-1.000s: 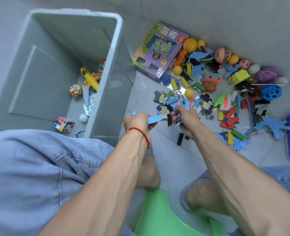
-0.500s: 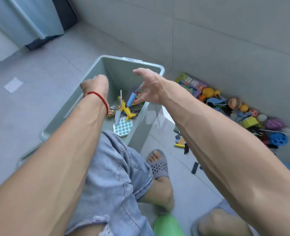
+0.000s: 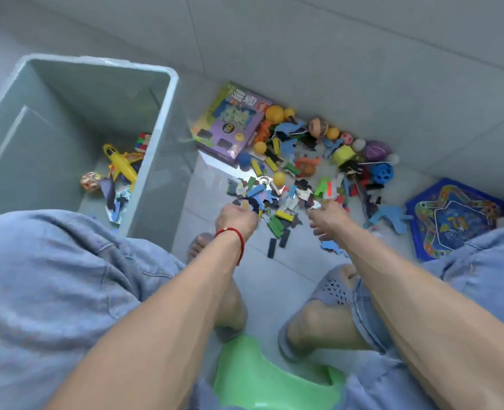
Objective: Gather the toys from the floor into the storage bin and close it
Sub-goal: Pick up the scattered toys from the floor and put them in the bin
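While both forearms reach up the frame from the bottom, the left hand sits at centre with its fingers curled down at the near edge of the toy pile; whether it grips a piece I cannot tell. The right hand, just right of centre, hangs with loosely bent fingers above scattered foam pieces, holding nothing visible. The toys spread from just above both hands toward the upper right, along the wall. A purple game box lies at the pile's upper left corner. The storage bin stands open in the upper left, well left of the left hand, with a yellow toy plane inside.
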A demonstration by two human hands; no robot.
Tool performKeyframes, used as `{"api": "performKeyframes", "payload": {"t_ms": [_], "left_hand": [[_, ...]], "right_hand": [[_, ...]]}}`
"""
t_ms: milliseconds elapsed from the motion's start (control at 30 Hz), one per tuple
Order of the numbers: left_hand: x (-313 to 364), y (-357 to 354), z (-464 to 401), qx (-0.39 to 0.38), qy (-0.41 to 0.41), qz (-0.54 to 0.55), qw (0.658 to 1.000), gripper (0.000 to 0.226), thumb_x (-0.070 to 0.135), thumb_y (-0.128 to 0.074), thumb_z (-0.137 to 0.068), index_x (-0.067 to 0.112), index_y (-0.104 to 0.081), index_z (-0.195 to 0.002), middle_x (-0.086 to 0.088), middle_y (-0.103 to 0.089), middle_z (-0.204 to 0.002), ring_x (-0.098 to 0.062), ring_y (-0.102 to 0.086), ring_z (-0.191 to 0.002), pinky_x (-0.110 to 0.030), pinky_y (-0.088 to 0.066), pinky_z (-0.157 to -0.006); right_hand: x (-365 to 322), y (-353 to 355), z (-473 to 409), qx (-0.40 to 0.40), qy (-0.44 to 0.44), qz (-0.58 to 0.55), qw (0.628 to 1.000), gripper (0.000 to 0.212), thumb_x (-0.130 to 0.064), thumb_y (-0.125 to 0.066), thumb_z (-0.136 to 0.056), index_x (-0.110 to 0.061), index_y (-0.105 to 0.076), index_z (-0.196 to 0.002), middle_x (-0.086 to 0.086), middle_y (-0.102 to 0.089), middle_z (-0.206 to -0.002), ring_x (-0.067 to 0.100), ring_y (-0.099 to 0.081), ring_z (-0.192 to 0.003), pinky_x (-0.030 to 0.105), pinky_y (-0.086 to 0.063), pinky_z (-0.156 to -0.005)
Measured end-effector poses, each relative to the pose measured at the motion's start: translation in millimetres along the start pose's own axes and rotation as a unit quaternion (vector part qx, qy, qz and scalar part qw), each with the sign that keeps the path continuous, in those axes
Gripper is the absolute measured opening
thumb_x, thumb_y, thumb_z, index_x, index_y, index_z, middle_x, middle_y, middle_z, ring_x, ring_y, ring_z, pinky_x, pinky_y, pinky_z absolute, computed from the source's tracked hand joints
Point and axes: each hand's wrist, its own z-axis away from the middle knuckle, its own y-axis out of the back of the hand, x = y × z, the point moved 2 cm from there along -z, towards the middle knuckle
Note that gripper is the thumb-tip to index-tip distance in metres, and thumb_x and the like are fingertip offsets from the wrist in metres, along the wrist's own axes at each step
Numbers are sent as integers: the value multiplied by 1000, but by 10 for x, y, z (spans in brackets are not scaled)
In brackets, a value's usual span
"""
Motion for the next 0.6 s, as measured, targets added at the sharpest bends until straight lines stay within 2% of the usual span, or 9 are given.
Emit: {"api": "performKeyframes", "payload": {"t_ms": [33, 100, 167, 267, 367, 433, 500, 600], "left_hand": [[-161, -141, -36, -6, 13, -25, 1000, 8, 15, -62, -77, 14, -58, -70, -4, -61, -76, -30, -64, -89, -44, -59, -85], [-437, -355, -99, -20, 33, -78, 996, 5, 14, -59, -74, 14, -61, -70, -9, -62, -73, -31, -64, -82, -46, -60, -82], [-617, -510, -132, -38, 40, -128, 990, 3, 13, -59, -75, 14, -61, -73, -11, -63, -78, -32, -65, -85, -42, -60, -81], [-650, -690, -162, -73, 23, -185, 980, 17, 9, -57, -79, 21, -50, -71, -8, -53, -79, -27, -52, -73, -37, -57, -72], [-533, -881, -227, -89, 10, -190, 978, 18, 8, -57, -79, 22, -48, -71, -8, -50, -80, -26, -47, -73, -43, -57, -78], [-441, -986, -247, -94, 5, -172, 981, 11, 10, -57, -80, 20, -54, -78, -6, -54, -81, -29, -53, -76, -42, -57, -82], [-388, -1066, -268, -103, 3, -159, 982, 11, 14, -59, -81, 17, -61, -91, -3, -60, -88, -32, -62, -90, -44, -57, -87], [-377, -1127, -292, -111, 1, -165, 980, 23, 18, -60, -82, 18, -63, -105, -4, -63, -103, -31, -63, -100, -44, -56, -90]], "right_hand": [[184, -58, -59, 1, -9, 33, 999, 12, -17, -49, -77, -12, -46, -66, 11, -47, -63, 22, -40, -48, 26, -31, -46], [474, -183, -131, 10, 0, 101, 995, 17, -14, -52, -81, -12, -47, -65, 9, -49, -63, 26, -47, -58, 29, -36, -52], [717, -277, -156, 26, -9, 152, 988, 10, -12, -53, -84, -12, -52, -74, 7, -52, -73, 29, -53, -73, 30, -38, -58], [988, -304, -245, 56, -49, 157, 985, 8, -13, -55, -86, -16, -51, -92, 7, -49, -91, 29, -52, -90, 35, -45, -69], [1120, -195, -385, 150, -74, 111, 980, 43, -20, -64, -88, -7, -48, -125, 17, -46, -127, 37, -48, -116, 48, -51, -91], [1128, -113, -446, 190, -82, 91, 974, 69, -25, -76, -84, -10, -37, -138, 16, -36, -137, 38, -40, -124, 51, -50, -91], [1121, -62, -519, 191, -89, 75, 975, 88, -32, -85, -76, -19, -30, -144, 12, -29, -142, 36, -36, -125, 51, -51, -88], [1107, -91, -614, 173, -86, 93, 977, 99, -43, -87, -70, -25, -26, -145, 11, -26, -143, 35, -35, -124, 48, -52, -83]]}}
